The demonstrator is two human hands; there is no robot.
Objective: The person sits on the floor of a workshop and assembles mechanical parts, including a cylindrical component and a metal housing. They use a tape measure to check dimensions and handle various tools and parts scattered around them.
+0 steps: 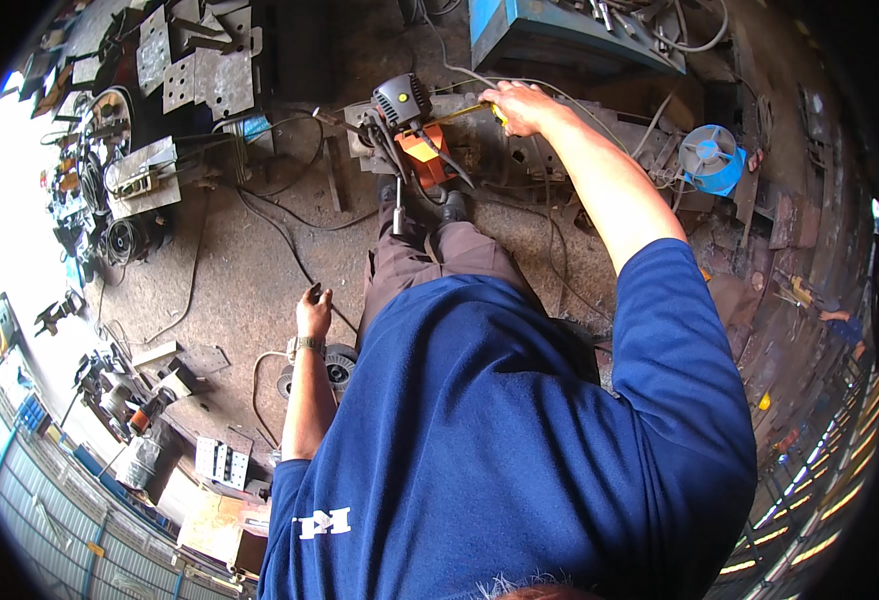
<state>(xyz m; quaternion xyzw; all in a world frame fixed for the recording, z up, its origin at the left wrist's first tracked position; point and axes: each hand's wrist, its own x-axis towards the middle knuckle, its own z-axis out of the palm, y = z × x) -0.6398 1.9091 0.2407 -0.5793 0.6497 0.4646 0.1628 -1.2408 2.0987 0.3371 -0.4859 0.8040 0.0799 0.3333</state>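
Note:
My right hand (pixel 522 108) is stretched out ahead, its fingers closed round a yellow tape measure (pixel 501 115). A thin yellow blade (pixel 467 113) runs left from it toward an orange and black power machine (pixel 422 155) with a dark motor housing and a metal lever. That machine stands just beyond my feet, beside a long metal piece lying under my right hand. My left hand (pixel 314 312) hangs low on the left, with a watch at the wrist. Its fingers look apart, near a dark cable; I make out nothing in them.
Perforated steel plates (pixel 210 75) are piled at the far left. A blue metal bench (pixel 570 38) with tools stands at the far right, and a blue round fan-like unit (pixel 712 160) nearer. Cables (pixel 290 235) cross the floor. Close to my left arm lies a grey wheel (pixel 340 366).

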